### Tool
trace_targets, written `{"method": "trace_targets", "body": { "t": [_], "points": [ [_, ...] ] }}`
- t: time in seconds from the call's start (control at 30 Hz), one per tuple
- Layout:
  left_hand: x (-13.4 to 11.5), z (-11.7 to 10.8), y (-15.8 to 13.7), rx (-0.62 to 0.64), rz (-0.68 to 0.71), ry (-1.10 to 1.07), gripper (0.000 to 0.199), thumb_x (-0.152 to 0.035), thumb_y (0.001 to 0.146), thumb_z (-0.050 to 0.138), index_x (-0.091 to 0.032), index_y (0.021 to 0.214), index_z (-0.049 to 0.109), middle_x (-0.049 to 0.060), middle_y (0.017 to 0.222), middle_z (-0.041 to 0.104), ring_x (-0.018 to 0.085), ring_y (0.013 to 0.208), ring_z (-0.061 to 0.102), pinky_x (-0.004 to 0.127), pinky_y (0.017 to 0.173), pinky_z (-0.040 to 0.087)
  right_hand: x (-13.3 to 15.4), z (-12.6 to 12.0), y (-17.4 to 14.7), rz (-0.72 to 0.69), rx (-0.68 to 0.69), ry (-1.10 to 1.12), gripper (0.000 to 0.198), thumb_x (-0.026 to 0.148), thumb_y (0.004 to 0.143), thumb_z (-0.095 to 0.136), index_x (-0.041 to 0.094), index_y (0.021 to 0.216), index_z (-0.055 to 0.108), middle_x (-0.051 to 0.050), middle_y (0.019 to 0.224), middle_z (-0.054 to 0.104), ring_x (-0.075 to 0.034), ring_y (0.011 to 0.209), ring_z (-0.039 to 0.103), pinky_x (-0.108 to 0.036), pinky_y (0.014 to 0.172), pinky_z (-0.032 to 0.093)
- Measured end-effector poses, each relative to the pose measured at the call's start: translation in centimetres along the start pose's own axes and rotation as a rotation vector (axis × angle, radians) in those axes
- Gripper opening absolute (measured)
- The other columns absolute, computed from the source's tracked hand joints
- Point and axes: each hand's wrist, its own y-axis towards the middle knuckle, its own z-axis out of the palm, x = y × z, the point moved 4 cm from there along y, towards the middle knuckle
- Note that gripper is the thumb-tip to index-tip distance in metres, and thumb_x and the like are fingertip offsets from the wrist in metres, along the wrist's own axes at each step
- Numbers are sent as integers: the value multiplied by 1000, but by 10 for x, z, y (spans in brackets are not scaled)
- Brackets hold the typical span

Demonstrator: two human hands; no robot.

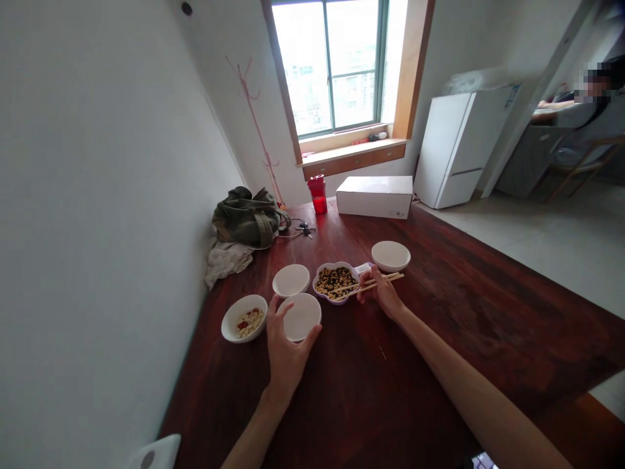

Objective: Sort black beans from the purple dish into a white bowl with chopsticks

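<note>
In the lower middle of the frame we see the left hand resting on the dark wooden bench, with thumb and fingers spread around the near rim of an empty white bowl; it cups the bowl loosely rather than lifting it. Just to the right, the right hand grips a pair of wooden chopsticks, closed around them, and the tips reach into the purple flower-shaped dish, which is filled with mixed dark and pale beans. A small white card lies touching this dish on its right side.

To the left of the held bowl stands a white bowl with pale and red pieces. Another empty white bowl is just above, and a shallow white bowl stands at the right of the dish.

Higher in the frame, on the bench, we see an olive green bag, a red cup and a white cardboard box. A white fridge stands at the upper right.
</note>
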Motion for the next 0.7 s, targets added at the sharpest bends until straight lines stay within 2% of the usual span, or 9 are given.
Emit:
{"method": "trace_targets", "body": {
  "t": [0.1,0.23,0.43,0.7],
  "points": [
    [7,-2,0,-3,-76,-31,78,-51,77,83,-23,141,48,16,164,31,38,153,30,59,125,26,2,2,-1,-8,30,-99,60,76,86,57,19,71,62,-2,55,62,-15,46,61,-23,42,49],
    [10,3,-1,82,-101,-79,93,-53,70,88,-23,145,43,17,162,33,39,153,30,60,125,27,2,2,-2,-56,-33,-186,63,77,86,56,18,69,64,-1,52,59,-12,42,55,-20,36,39],
    [9,10,-5,176,-115,-172,95,-49,72,89,-23,148,39,15,155,46,36,143,46,58,120,37,-3,0,-2,-80,-83,-191,63,77,85,56,18,66,65,0,53,58,-11,42,54,-20,36,37],
    [4,14,-10,327,-30,-287,101,-49,70,90,-27,152,35,15,161,38,36,149,39,57,123,31,-3,-9,0,-79,-134,-39,61,78,86,54,20,68,61,-2,54,62,-16,47,61,-23,38,43]
  ]
}}
